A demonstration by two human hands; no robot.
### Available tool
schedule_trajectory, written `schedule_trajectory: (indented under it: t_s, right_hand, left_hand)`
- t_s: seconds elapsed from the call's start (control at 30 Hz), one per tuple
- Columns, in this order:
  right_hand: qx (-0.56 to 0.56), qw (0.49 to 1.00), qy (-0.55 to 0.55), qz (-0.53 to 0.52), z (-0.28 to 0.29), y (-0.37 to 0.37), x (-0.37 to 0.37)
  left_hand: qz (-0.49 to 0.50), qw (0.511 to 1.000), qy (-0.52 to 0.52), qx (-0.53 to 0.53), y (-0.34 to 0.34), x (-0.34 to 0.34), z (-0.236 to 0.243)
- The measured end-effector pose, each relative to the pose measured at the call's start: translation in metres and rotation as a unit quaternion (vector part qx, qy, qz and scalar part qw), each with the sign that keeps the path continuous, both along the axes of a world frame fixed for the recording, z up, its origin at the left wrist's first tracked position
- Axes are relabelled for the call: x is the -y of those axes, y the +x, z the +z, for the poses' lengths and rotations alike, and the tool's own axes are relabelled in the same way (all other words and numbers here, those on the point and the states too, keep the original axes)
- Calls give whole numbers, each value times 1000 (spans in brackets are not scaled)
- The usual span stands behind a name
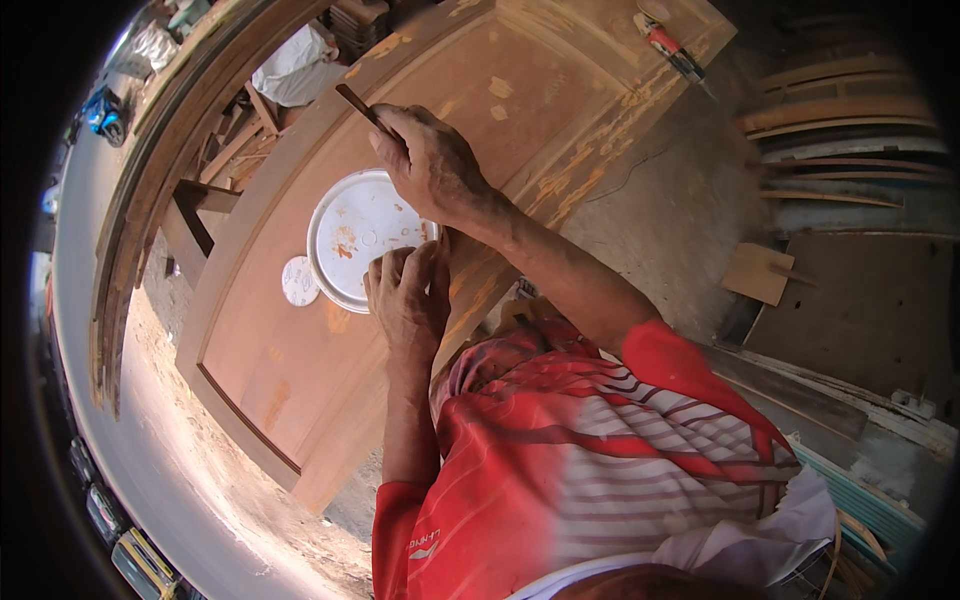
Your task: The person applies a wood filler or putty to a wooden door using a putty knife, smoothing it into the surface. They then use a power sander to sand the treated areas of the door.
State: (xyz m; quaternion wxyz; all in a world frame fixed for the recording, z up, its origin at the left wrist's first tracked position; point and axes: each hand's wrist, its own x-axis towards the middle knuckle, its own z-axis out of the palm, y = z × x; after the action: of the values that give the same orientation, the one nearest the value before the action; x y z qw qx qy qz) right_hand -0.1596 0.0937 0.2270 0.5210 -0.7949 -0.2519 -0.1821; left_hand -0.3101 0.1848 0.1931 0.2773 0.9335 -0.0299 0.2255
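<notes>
A round white lid (pixel 350 235), smeared with orange-brown putty, lies on a panelled wooden door (pixel 270 350). My right hand (pixel 430 165) is closed above the lid's far right edge, gripping a flat brown scraper (pixel 357 104) that sticks out past the fingers toward the upper left. At the lid's near right rim, my left hand (pixel 410 290) has its fingers bent and pressed together. A thin dark edge shows by those fingertips, but what they hold is mostly hidden. Orange-brown putty patches (pixel 500 88) mark the door's panels and frame.
A round white disc (pixel 299 281) lies beside the lid. On the door's far right corner rests a red and black power tool (pixel 668 50). Curved timber (pixel 170 150) stands to the left, and stacked boards (pixel 840 130) fill the right. A white sack (pixel 297 66) sits behind the door.
</notes>
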Motion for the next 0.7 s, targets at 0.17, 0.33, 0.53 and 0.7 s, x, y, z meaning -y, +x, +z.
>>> schedule_trajectory:
  t_s: [0.17, 0.33, 0.53, 0.7]
  right_hand:
    - [4, 993, -113, -36, -47, 10, -20]
    - [-47, 994, -101, -19, -49, 12, -3]
    - [-35, 996, -85, -6, -49, 12, -23]
    - [-55, 992, -96, -57, -57, 25, -7]
  left_hand:
    - [-40, 995, -77, -39, -1, -9, 13]
    - [5, 992, -111, 51, 23, -39, 85]
    - [150, 979, 126, -58, 55, -71, 11]
    - [69, 982, 54, -169, 80, -66, 3]
